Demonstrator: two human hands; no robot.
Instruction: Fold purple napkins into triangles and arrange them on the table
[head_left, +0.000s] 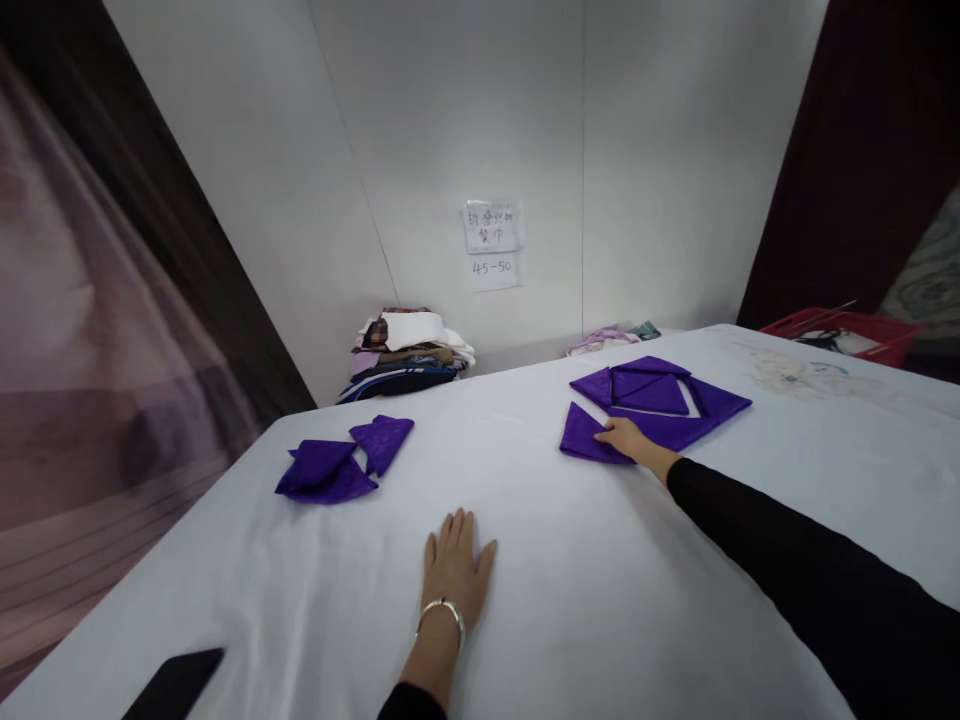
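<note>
My left hand [454, 570] lies flat on the white tablecloth [510, 480], its fingers stretched out and nothing under it that I can see. Farther off to the right, my right hand [626, 438] is closed on a folded purple napkin [579, 436] by its right-hand part, which the hand partly hides. Around it lie several more folded purple napkins, among them a small triangle [652, 393] and a larger one [718, 402] with a pointed right end. To the left, another group holds a loosely folded purple napkin [322, 472] and a smaller purple piece [384, 440].
A dark flat object [174, 685] lies at the table's near left. Beyond the far edge stand a stack of folded clothes [409, 355] and a pink cloth pile [604, 340]. A red basket [892, 345] is at the far right. Paper signs [492, 228] hang on the wall.
</note>
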